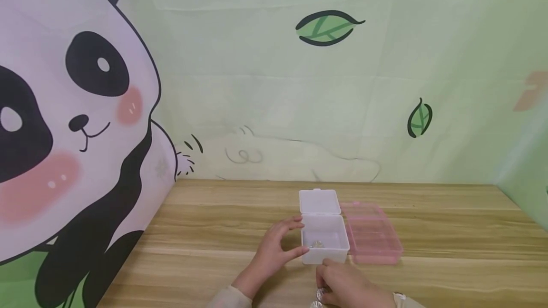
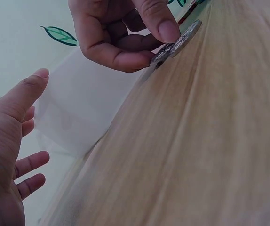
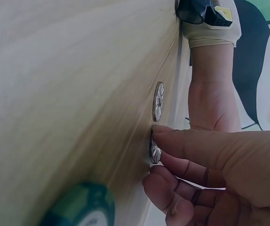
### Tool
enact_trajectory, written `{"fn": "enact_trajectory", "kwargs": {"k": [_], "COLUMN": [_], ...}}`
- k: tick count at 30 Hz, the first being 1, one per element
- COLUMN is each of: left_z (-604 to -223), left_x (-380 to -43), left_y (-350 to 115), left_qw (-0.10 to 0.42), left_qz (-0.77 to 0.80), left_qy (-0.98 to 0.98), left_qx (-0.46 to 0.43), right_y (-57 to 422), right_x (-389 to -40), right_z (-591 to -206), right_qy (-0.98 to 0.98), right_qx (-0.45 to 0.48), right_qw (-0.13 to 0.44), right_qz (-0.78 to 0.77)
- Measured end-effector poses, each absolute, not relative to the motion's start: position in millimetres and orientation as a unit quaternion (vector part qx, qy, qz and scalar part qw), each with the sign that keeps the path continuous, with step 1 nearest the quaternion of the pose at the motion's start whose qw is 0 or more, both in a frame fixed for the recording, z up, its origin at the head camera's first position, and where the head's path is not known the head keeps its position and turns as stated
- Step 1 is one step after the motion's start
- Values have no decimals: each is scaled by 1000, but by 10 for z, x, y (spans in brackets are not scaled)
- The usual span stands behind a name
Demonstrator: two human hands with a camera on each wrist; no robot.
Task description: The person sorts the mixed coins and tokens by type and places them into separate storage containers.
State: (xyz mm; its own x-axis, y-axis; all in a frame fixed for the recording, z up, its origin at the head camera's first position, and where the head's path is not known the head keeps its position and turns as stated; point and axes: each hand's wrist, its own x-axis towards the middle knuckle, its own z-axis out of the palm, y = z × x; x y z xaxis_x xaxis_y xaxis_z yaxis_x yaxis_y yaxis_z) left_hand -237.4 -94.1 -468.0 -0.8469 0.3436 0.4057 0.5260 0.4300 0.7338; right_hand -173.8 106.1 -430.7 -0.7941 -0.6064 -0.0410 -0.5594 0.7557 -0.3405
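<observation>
A white box (image 1: 325, 255) with its lid (image 1: 318, 202) flipped back stands on the table, and a few shiny silver pieces (image 1: 317, 245) lie inside. At the box's left side is my left hand (image 1: 278, 246), thumb by the front corner and fingers by the back one, all fairly straight and spread. In front of the box, my right hand (image 1: 347, 283) pinches a silver coin (image 3: 155, 149) with a radiating pattern between thumb and forefinger, close to the tabletop. Another silver coin (image 3: 158, 101) lies flat on the table beside it.
A translucent pink case (image 1: 374, 234) lies against the box's right side on the wooden table (image 1: 449, 251). In the right wrist view, a green round object (image 3: 85, 205) sits on the table. A printed panda cloth (image 1: 257, 84) rises behind and to the left.
</observation>
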Motion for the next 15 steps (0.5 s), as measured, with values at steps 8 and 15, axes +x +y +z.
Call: {"fn": "enact_trajectory", "kwargs": {"k": [8, 15], "left_z": [-4685, -4686], "left_x": [-2378, -2380], "left_y": [-940, -940], "left_qw": [100, 96], "left_qz": [-467, -469], "left_qy": [-839, -839], "left_qx": [-260, -258], "right_y": [1085, 1098], "right_x": [-1749, -1753], "right_z": [-4312, -4296], "right_qy": [928, 920], "right_qx": [-314, -305], "right_qw": [83, 101], "right_qz": [-184, -223]}}
